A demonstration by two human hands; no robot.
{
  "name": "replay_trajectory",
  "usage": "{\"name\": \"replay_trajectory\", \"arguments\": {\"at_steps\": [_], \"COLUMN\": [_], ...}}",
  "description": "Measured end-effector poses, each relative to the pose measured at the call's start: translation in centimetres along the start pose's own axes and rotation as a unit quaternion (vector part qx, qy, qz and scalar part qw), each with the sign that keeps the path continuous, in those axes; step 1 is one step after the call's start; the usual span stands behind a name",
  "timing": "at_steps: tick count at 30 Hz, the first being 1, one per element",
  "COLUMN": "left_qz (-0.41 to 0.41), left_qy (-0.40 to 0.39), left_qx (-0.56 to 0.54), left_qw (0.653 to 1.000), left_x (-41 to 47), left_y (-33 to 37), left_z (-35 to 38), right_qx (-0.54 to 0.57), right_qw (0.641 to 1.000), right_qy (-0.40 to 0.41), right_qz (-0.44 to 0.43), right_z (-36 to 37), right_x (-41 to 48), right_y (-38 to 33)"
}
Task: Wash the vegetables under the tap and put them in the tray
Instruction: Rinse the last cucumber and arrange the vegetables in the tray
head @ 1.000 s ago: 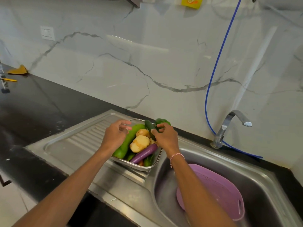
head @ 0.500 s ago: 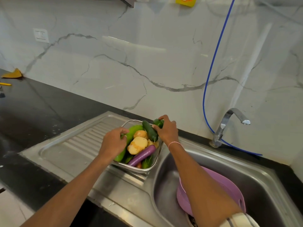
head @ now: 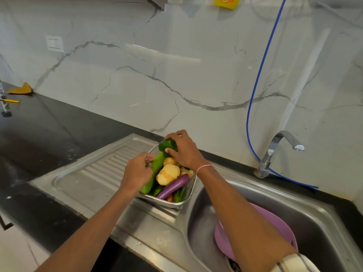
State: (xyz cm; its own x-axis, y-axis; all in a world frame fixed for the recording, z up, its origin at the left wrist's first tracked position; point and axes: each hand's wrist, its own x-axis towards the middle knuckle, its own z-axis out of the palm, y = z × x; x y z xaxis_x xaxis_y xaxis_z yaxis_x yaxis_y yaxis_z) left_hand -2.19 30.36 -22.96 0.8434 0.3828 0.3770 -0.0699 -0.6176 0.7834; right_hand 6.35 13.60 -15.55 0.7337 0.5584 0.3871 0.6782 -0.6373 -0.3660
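Observation:
A steel tray point(head: 170, 204) stands on the sink's drainboard, next to the basin. It holds a long light-green gourd point(head: 157, 168), potatoes point(head: 168, 174), a purple eggplant point(head: 173, 186) and a dark cucumber point(head: 179, 193). My right hand point(head: 185, 153) grips a green capsicum point(head: 167, 144) at the tray's far end, slightly above the pile. My left hand point(head: 137, 171) has its fingers curled at the tray's left rim, against the gourd. The tap point(head: 282, 146) at the right is not running.
A purple plastic basin point(head: 261, 218) lies tilted in the steel sink point(head: 324, 228) under my right forearm. A blue hose point(head: 255, 95) hangs down the marble wall to the tap's base. The ribbed drainboard point(head: 94, 173) and black counter point(head: 49, 138) lie to the left.
My right hand left the dark cucumber, reached to the tray's far end and took hold of the green capsicum. My left hand settled lower onto the tray's left rim.

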Motion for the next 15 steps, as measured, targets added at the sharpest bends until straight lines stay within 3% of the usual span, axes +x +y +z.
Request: {"name": "replay_trajectory", "arguments": {"at_steps": [5, 10, 15], "left_qz": [-0.001, -0.048, -0.024], "left_qy": [0.009, 0.080, 0.079], "left_qx": [-0.008, -0.120, -0.099], "left_qw": [1.000, 0.988, 0.992], "left_x": [-0.2, -0.2, -1.1], "left_y": [0.3, 0.5, 1.6], "left_z": [0.0, -0.7, -1.1], "right_qx": [0.077, 0.194, 0.200], "right_qw": [0.994, 0.980, 0.976], "right_qy": [0.016, -0.046, -0.085], "right_qz": [0.075, 0.006, -0.010], "right_z": [-0.5, -0.5, -0.3], "right_x": [1.3, -0.6, -2.0], "right_y": [-0.4, -1.3, -1.4]}}
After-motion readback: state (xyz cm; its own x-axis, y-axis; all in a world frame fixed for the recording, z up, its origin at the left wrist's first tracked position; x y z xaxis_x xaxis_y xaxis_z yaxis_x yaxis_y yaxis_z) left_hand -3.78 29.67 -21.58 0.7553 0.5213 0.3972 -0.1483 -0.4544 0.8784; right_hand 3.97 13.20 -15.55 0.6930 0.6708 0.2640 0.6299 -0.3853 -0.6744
